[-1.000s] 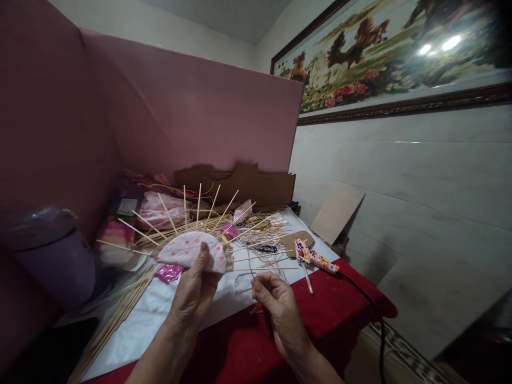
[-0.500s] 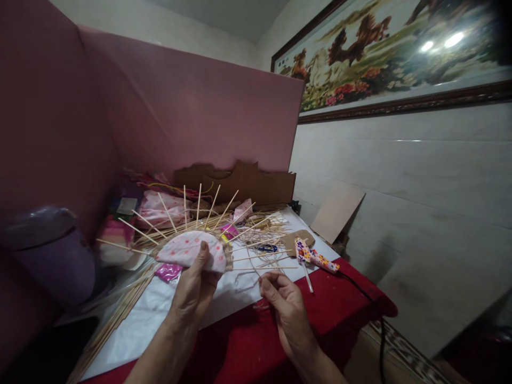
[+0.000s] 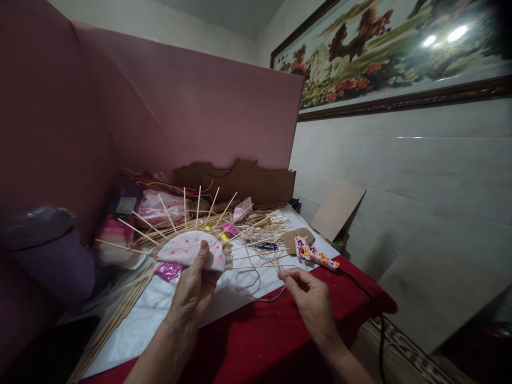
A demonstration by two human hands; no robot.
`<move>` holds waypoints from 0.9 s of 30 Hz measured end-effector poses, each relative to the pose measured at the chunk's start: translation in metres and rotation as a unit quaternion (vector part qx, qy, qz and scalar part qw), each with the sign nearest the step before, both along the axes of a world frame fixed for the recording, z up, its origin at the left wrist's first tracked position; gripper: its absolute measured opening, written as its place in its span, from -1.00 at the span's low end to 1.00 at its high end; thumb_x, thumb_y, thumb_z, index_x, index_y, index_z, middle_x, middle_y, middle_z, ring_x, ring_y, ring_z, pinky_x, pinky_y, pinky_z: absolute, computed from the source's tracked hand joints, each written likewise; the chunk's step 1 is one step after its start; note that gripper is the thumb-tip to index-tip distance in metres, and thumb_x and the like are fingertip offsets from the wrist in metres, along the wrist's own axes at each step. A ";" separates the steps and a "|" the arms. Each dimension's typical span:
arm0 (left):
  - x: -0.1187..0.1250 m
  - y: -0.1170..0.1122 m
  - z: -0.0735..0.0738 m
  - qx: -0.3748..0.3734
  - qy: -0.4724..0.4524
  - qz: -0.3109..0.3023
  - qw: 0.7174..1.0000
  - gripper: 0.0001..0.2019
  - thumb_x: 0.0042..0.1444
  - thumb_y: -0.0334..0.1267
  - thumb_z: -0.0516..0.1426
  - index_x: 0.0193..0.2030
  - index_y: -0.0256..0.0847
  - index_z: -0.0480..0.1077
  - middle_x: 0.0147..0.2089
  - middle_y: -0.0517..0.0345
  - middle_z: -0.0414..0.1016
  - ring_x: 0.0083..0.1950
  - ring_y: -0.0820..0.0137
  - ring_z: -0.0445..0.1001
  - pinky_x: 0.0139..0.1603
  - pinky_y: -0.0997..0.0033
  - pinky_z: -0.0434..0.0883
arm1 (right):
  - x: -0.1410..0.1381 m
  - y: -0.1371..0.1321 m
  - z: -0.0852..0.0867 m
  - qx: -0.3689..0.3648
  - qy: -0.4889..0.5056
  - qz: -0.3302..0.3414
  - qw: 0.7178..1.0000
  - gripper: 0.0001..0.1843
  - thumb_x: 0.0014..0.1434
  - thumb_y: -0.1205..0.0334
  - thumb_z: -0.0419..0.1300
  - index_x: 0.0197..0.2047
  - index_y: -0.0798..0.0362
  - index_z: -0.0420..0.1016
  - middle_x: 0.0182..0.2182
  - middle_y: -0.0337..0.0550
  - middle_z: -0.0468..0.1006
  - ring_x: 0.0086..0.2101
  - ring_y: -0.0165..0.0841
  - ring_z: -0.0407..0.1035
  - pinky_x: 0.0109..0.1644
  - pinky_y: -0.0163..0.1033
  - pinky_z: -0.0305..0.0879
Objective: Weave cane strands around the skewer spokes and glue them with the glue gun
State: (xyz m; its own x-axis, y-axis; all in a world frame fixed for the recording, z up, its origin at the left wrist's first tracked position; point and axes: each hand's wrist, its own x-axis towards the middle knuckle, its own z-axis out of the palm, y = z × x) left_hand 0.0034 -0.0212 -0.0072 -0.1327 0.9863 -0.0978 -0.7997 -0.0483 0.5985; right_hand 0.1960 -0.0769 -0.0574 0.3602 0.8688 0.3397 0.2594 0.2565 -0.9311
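Observation:
My left hand (image 3: pixel 194 290) grips a pink dotted fabric-covered half disc (image 3: pixel 188 249) with thin bamboo sticks (image 3: pixel 200 205) fanning out of its edge. The thumb lies across the fabric. My right hand (image 3: pixel 310 301) is pinched on a thin tan cord (image 3: pixel 262 285) that loops over the white sheet back toward the half disc. A flower-patterned glue gun (image 3: pixel 314 256) lies just beyond my right hand, its black cable trailing off the table's right side.
A red cloth (image 3: pixel 256 346) covers the table with a white sheet (image 3: pixel 160 314) on it. Loose bamboo sticks (image 3: pixel 116 314), pink fabric pieces (image 3: pixel 160 209), blue-handled scissors (image 3: pixel 267 247) and cardboard (image 3: pixel 240 181) lie behind. A pink board (image 3: pixel 192 106) stands at the back, a purple pot (image 3: pixel 52 261) at left.
My right hand has moved right and slightly away, drawing the cord out into a longer loop. The left hand and the half disc have stayed put.

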 end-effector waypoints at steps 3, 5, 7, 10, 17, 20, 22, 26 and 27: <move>0.000 0.000 0.000 0.001 0.008 0.002 1.000 -0.91 0.06 -0.50 0.11 -0.35 -0.28 0.41 -0.42 0.16 0.52 -0.45 0.47 0.50 -0.41 0.42 0.53 | 0.038 0.007 0.008 0.008 -0.033 -0.085 0.996 -0.73 -0.04 0.04 0.23 -0.52 0.09 0.49 -0.56 -0.18 0.50 -0.45 -0.28 0.35 -0.30 -0.22 0.24; 0.000 0.000 0.001 0.000 0.011 -0.002 1.000 -0.90 0.07 -0.50 0.10 -0.33 -0.29 0.41 -0.40 0.15 0.53 -0.43 0.46 0.51 -0.42 0.42 0.53 | 0.068 0.015 0.011 0.004 -0.051 -0.148 0.988 -0.71 -0.06 0.02 0.23 -0.51 0.10 0.48 -0.56 -0.16 0.50 -0.47 -0.29 0.34 -0.37 -0.24 0.23; 0.000 -0.001 0.002 -0.001 0.013 -0.007 1.000 -0.89 0.08 -0.51 0.09 -0.31 -0.29 0.41 -0.38 0.13 0.53 -0.42 0.45 0.51 -0.43 0.43 0.52 | 0.094 0.024 0.011 -0.016 -0.100 -0.203 0.974 -0.70 -0.07 0.01 0.22 -0.55 0.10 0.44 -0.59 -0.14 0.47 -0.51 -0.30 0.32 -0.42 -0.24 0.21; -0.001 -0.001 0.002 -0.004 0.015 0.003 1.000 -0.88 0.07 -0.53 0.09 -0.32 -0.28 0.41 -0.40 0.16 0.53 -0.44 0.48 0.50 -0.44 0.46 0.52 | 0.121 0.037 0.003 -0.041 -0.253 -0.159 0.954 -0.75 0.01 0.07 0.14 -0.49 0.08 0.46 -0.45 -0.08 0.52 -0.40 -0.26 0.37 -0.30 -0.21 0.24; 0.000 0.000 0.004 0.006 0.009 0.001 1.000 -0.86 0.08 -0.53 0.07 -0.31 -0.28 0.41 -0.38 0.15 0.53 -0.43 0.46 0.50 -0.44 0.43 0.52 | 0.132 0.057 -0.015 -0.114 -0.415 -0.046 0.901 -0.54 0.01 0.26 0.12 0.03 0.12 0.35 -0.04 0.05 0.43 -0.04 -0.17 0.30 0.02 -0.14 0.15; 0.001 -0.002 0.006 0.003 0.010 0.005 1.000 -0.86 0.08 -0.54 0.06 -0.32 -0.28 0.40 -0.39 0.15 0.53 -0.44 0.47 0.50 -0.46 0.45 0.52 | 0.132 0.059 -0.013 -0.118 -0.408 -0.040 0.905 -0.57 0.03 0.23 0.12 0.00 0.15 0.35 -0.06 0.06 0.43 -0.09 -0.20 0.34 -0.02 -0.18 0.19; 0.001 -0.003 0.006 0.001 0.012 0.007 1.000 -0.86 0.08 -0.54 0.06 -0.34 -0.29 0.40 -0.40 0.15 0.52 -0.46 0.48 0.49 -0.47 0.46 0.51 | 0.133 0.060 -0.012 -0.118 -0.403 -0.037 0.907 -0.59 0.02 0.24 0.13 -0.02 0.11 0.34 -0.09 0.01 0.44 -0.11 -0.22 0.35 -0.04 -0.20 0.20; 0.001 -0.003 0.006 0.003 0.015 0.011 1.000 -0.86 0.08 -0.54 0.07 -0.31 -0.28 0.40 -0.39 0.15 0.52 -0.45 0.46 0.50 -0.47 0.45 0.52 | 0.133 0.060 -0.006 -0.105 -0.401 -0.027 0.910 -0.65 0.00 0.27 0.15 -0.09 0.05 0.34 -0.13 -0.05 0.43 -0.13 -0.25 0.33 -0.04 -0.18 0.18; 0.001 -0.002 0.006 0.000 0.016 0.011 1.000 -0.86 0.07 -0.54 0.07 -0.30 -0.28 0.40 -0.38 0.14 0.52 -0.44 0.45 0.50 -0.46 0.44 0.52 | 0.132 0.061 -0.004 -0.100 -0.400 -0.020 0.911 -0.67 -0.02 0.28 0.16 -0.12 0.05 0.35 -0.13 -0.05 0.41 -0.13 -0.24 0.32 -0.03 -0.18 0.17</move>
State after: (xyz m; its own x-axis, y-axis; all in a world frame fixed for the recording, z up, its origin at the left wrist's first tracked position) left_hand 0.0044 -0.0233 -0.0015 -0.1580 0.9830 -0.0935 -0.7789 -0.0659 0.6236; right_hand 0.3284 -0.0161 -0.0618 0.0993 0.9336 0.3443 0.8812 0.0783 -0.4663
